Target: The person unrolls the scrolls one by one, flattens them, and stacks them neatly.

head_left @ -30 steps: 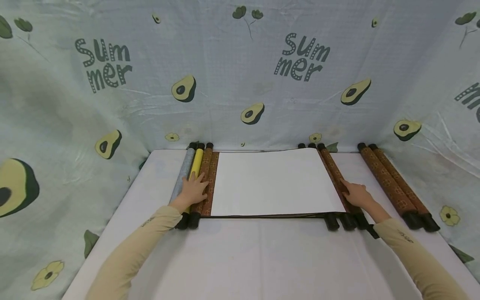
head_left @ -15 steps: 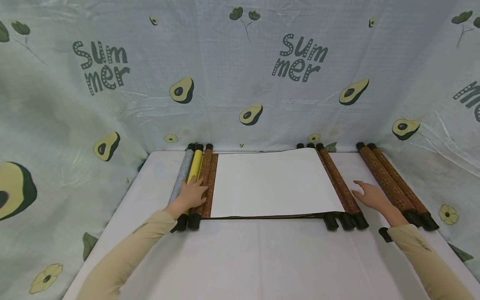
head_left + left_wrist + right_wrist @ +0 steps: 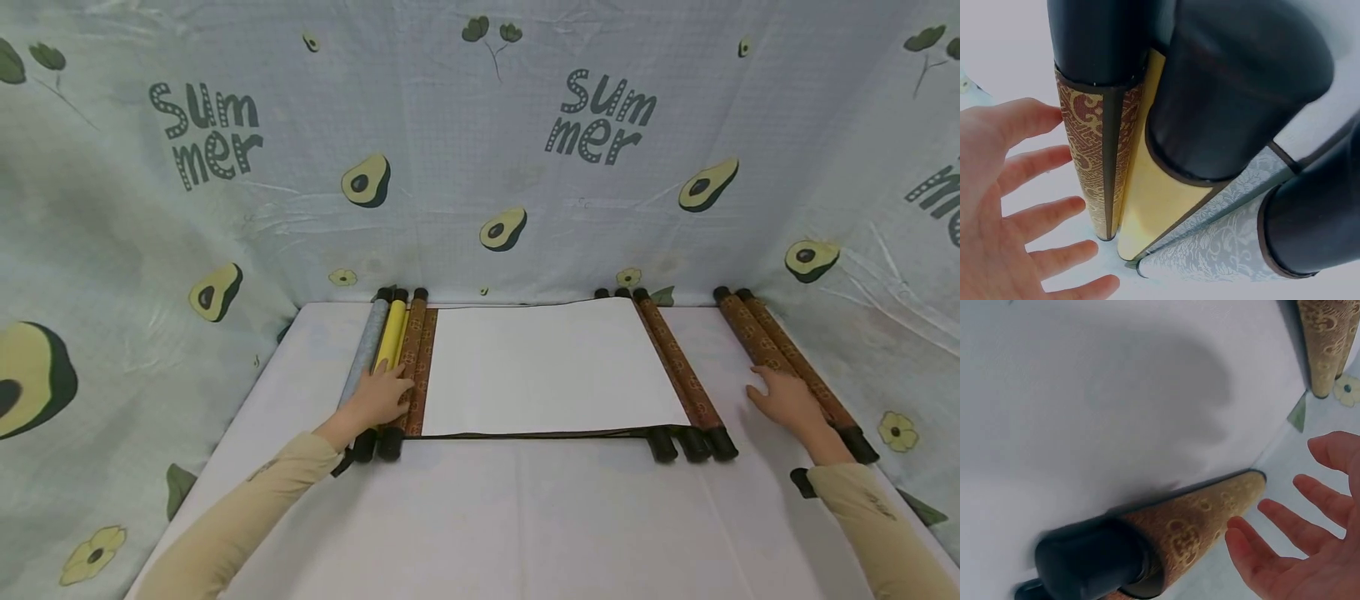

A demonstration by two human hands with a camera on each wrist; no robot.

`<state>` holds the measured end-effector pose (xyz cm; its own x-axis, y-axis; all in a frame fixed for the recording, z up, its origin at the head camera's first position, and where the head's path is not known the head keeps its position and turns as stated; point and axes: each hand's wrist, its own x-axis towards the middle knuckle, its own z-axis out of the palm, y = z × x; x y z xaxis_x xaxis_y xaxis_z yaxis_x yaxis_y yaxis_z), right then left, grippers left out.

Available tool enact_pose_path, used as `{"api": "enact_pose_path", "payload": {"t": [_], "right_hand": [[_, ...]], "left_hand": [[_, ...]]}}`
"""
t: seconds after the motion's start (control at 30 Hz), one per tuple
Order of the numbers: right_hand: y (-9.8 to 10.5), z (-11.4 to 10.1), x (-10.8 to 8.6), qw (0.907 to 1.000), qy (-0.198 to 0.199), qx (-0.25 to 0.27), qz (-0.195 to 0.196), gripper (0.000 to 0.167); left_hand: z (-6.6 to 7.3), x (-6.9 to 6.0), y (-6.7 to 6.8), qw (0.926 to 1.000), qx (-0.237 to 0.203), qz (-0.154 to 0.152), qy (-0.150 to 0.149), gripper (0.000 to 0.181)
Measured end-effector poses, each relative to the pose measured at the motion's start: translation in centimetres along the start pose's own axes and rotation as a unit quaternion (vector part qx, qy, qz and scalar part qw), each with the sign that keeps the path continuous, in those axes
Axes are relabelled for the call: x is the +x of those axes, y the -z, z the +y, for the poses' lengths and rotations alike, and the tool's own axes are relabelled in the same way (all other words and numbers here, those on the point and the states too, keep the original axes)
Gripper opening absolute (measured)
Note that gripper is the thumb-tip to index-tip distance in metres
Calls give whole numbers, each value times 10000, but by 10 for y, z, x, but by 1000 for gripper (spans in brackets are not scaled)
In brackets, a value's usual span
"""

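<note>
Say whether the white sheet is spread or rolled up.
Spread: the white sheet shows its broad face between brown rolls on either side.

Head view evenly lit, bit dim. Right wrist: broad soft shadow (image 3: 1172, 394) on worktop (image 3: 1041, 431), black scroll cap (image 3: 1088, 556) blurry.

Pale, wrinkled cloth (image 3: 450, 108) hangs beyond the far edge of a white bench (image 3: 585, 517) and along its left and right edges, printed with halved avocados (image 3: 503, 230), yellow flowers (image 3: 93, 557), green leaves (image 3: 180, 487) and "summer" lettering (image 3: 600, 139). Soft light leaves faint shadows across the bench's top.
</note>
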<state>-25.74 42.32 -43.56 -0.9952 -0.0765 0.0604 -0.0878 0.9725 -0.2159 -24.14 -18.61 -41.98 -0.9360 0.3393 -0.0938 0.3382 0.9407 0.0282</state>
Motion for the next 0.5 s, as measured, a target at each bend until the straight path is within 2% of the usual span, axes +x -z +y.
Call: {"api": "enact_pose_path", "payload": {"t": [0.23,0.5], "right_hand": [[2,19,-6,9988,-443,-154,125,49],[3,38,-14,9922,-1154,-459,-55,57]], "left_hand": [[4,-11,0,9998,-49,127,-116,35],[8,-21,-4,9972,85,689,-290,28]]}}
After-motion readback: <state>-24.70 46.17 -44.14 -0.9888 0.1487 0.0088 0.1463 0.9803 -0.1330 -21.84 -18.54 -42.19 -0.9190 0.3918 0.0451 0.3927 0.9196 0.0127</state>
